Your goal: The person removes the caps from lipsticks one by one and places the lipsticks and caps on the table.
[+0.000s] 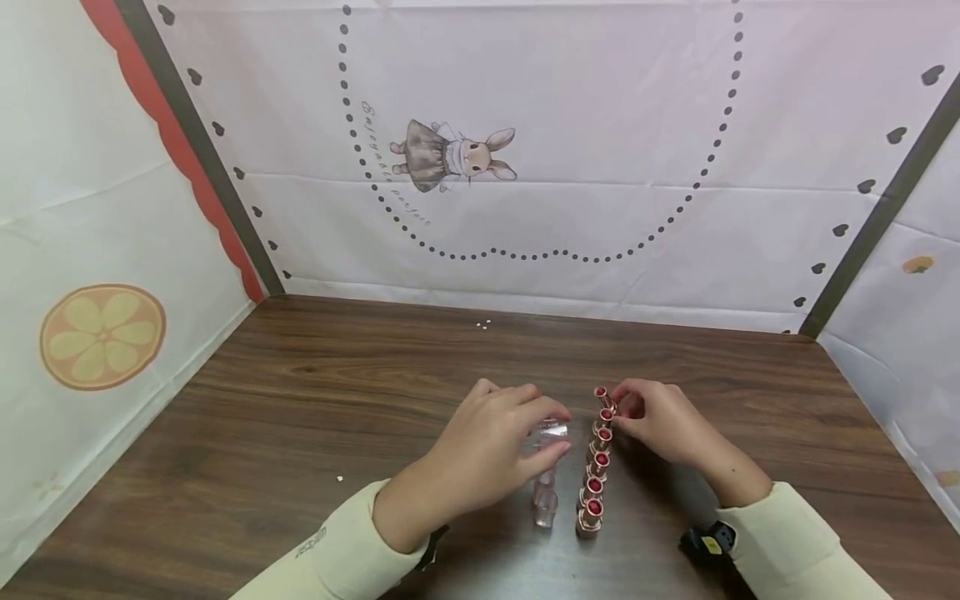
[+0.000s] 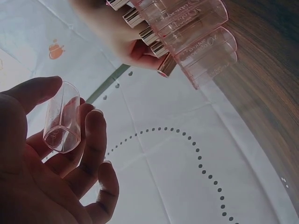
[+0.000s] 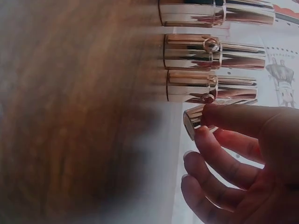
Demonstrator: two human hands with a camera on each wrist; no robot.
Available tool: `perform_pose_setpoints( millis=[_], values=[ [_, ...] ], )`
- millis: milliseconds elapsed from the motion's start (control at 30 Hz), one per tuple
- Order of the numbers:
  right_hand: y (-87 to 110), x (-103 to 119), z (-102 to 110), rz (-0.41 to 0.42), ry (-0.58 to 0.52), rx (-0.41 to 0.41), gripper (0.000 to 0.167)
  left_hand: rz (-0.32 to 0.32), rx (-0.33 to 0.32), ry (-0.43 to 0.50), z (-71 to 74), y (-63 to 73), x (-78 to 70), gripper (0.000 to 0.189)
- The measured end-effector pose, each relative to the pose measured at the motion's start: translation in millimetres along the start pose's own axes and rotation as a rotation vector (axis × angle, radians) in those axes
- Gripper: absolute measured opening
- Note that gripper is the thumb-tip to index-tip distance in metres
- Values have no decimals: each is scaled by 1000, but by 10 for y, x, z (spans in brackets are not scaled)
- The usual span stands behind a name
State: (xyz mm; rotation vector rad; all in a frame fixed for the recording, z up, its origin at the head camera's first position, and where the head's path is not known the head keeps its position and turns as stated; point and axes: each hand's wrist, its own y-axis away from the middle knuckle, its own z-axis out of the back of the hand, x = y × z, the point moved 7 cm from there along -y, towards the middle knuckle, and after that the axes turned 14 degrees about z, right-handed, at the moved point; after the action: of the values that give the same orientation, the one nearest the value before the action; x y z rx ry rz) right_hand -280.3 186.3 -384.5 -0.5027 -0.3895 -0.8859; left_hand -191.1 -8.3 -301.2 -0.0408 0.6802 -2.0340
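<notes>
My left hand pinches a clear pinkish lipstick cap between thumb and fingers, above a row of similar clear caps standing on the table. My right hand is at the far end of a row of uncapped rose-gold lipsticks with red tips. Its thumb and fingertip pinch a lipstick, which tilts off the table beside its upright neighbour. In the left wrist view, the standing clear caps partly hide the lipstick row. The left hand covers some caps in the head view.
The dark wood-grain table is bounded by white printed cloth walls at the back and sides. Small white bits lie near the back edge, and another white speck lies left of the left hand.
</notes>
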Motion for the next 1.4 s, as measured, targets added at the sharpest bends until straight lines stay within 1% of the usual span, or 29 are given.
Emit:
perform_pose_setpoints(
  millis=[200,400,567,800,1200,1400],
  values=[
    [-12,-32,-27,-13,-12,12,19,3,0,-8,-1,-10,5,23],
    [-32,-43,-48,-2,-2,24,22,18,16,-9,-11,-15,20,24],
    [-44,-61,-50,0,9,26,22,16,11,-5,-11,-12,24,24],
    [-53,-70,-73,-8,-9,41,21,13,8,-2,-6,-6,28,23],
    [-57,-56,-85,20,30,59,22,7,-3,5,5,-8,23,23],
    [-41,-46,-76,49,39,53,23,11,7,2,-3,-10,27,24]
  ],
)
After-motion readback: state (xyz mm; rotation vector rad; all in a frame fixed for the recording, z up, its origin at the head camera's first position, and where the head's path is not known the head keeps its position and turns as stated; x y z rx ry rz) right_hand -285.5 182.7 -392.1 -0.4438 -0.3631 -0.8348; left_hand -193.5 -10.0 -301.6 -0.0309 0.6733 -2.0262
